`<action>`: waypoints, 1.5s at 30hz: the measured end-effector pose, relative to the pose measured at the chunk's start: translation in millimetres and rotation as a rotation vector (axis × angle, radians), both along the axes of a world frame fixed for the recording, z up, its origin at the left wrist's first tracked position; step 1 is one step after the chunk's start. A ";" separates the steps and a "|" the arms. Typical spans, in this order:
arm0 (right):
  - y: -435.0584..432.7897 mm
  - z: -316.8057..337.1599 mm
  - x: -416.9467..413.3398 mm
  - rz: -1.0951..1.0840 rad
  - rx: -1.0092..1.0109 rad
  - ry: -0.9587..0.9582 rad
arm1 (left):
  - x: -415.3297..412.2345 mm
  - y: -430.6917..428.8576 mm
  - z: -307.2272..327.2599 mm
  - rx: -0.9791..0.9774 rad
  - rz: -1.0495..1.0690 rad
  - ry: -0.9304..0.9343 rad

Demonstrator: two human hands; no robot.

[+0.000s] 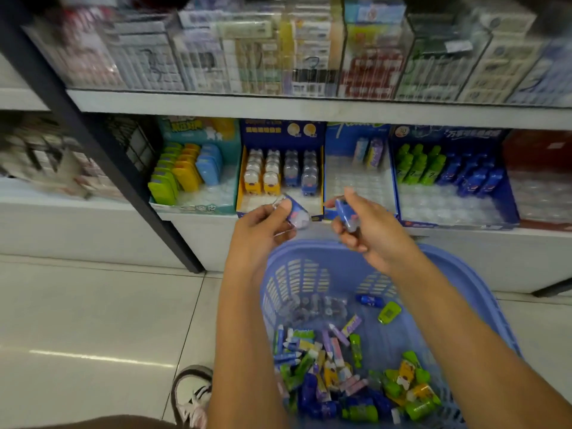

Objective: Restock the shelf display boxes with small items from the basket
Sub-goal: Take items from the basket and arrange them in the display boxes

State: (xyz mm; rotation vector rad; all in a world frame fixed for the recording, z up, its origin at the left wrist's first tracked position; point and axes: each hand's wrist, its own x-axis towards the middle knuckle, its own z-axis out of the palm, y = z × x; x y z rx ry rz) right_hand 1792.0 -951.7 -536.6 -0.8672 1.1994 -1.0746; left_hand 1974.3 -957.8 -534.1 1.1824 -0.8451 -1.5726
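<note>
Here, left hand (pixel 263 232) fingers (pixel 286 234) grip one blue item (pixel 297 213) — right hand (pixel 373 235) fingers (pixel 351 196), another blue item (pixel 345 213).

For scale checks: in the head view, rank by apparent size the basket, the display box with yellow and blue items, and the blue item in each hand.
1. basket, though nearest the camera.
2. display box.
3. blue item in the left hand and its twin in the right hand: alike, unranked.

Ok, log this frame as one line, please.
step: restocking | left hand: grips left blue item | right hand: grips right blue item | position: before middle box | basket: items remain
</note>
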 end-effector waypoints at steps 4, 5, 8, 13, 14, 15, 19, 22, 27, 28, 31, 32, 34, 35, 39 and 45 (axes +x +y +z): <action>-22.1 16.2 10.9 -0.055 0.039 -0.061 | 11.4 -3.9 -3.6 0.025 0.221 0.216; -28.8 19.2 14.2 -0.067 0.035 -0.052 | 11.7 -4.2 -5.7 0.032 0.244 0.264; -48.0 27.2 22.8 -0.073 0.053 -0.087 | 8.6 -4.9 -11.2 0.068 0.310 0.390; -70.3 30.5 29.5 -0.042 0.027 -0.208 | -0.7 -8.8 -17.1 0.104 0.357 0.487; -73.2 29.3 29.0 -0.045 -0.030 -0.137 | -1.4 -9.5 -18.7 0.106 0.361 0.490; -75.4 28.6 28.5 -0.049 -0.082 -0.047 | -1.7 -10.1 -20.3 0.108 0.364 0.491; -81.3 27.1 27.2 -0.055 -0.221 0.339 | 0.2 -12.0 -26.9 0.135 0.396 0.495; -84.7 28.0 28.9 -0.005 -0.292 0.632 | 1.9 -14.1 -31.3 0.146 0.413 0.488; -89.4 24.7 27.5 0.037 -0.347 0.887 | -0.3 -15.8 -37.8 0.152 0.410 0.449; -90.1 24.1 28.4 0.027 -0.366 0.947 | -1.2 -16.1 -38.6 0.152 0.410 0.443; -92.6 26.1 32.5 0.030 -0.371 1.071 | -3.7 -17.6 -40.1 0.158 0.414 0.428; -93.3 28.0 33.3 0.055 -0.367 1.100 | -3.9 -17.8 -40.6 0.159 0.417 0.425; -94.5 33.4 35.1 0.114 -0.378 1.161 | -3.9 -18.1 -41.4 0.161 0.423 0.426; -95.2 36.1 36.4 0.141 -0.393 1.200 | -3.6 -18.0 -41.8 0.160 0.425 0.428; -99.7 42.5 44.4 0.262 -0.403 1.382 | -2.4 -17.8 -41.8 0.155 0.430 0.406; -106.9 39.1 55.8 0.350 -0.341 1.430 | -1.3 -16.6 -39.0 0.148 0.429 0.362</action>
